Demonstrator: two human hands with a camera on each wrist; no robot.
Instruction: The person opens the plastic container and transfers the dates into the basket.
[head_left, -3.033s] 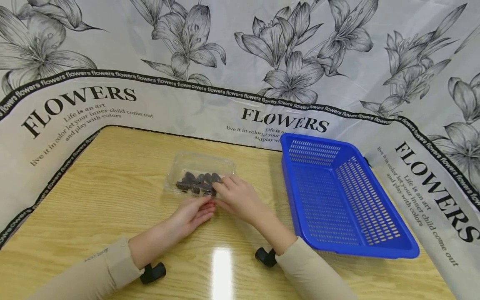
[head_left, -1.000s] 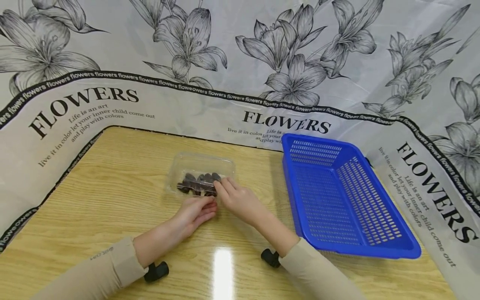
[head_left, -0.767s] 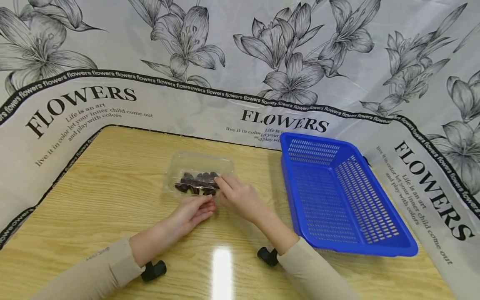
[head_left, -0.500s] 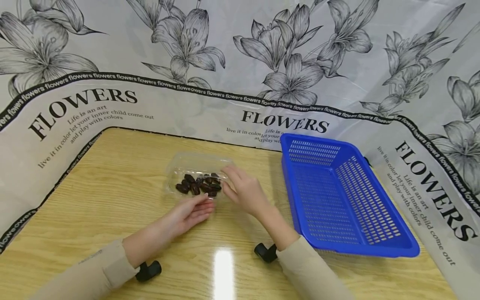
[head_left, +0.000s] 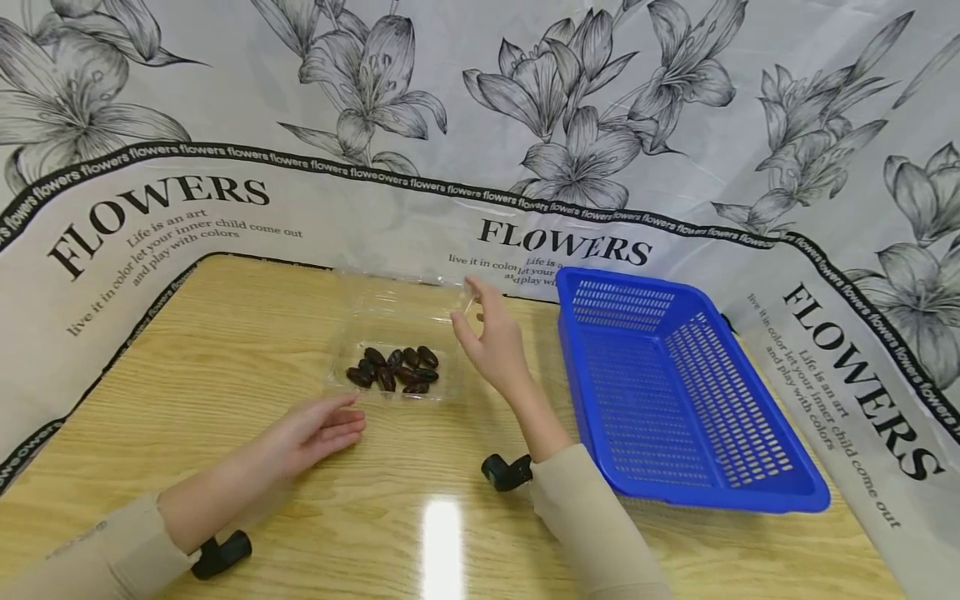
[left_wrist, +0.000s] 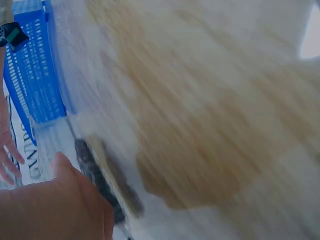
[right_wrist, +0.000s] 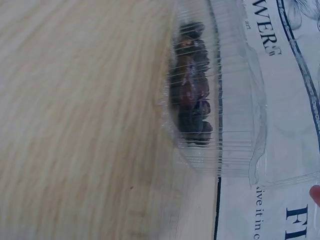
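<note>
A clear plastic clamshell box point(head_left: 450, 388) stands on the table, with several dark brown dates point(head_left: 393, 371) in its base. Its transparent lid point(head_left: 405, 292) is raised and tilts back toward the curtain. My right hand point(head_left: 498, 342) pinches the lid's right edge between thumb and index finger. Only one fingertip point(right_wrist: 315, 194) shows beside the lid in the right wrist view. Just in front of the box, at its left, my left hand point(head_left: 318, 433) has relaxed fingers and holds nothing. The left wrist view is blurred, with the dates point(left_wrist: 95, 172) partly behind that hand.
A blue perforated plastic basket point(head_left: 577, 392) stands on the table to the right of the box. A white curtain printed with flowers point(head_left: 375, 217) surrounds the table's back and sides. Black wrist-worn devices point(head_left: 506, 472) hang below both sleeves.
The lid has swung up and back from over the dates. My right hand has risen and moved away with its edge. My left hand has left the box's front edge and moved left.
</note>
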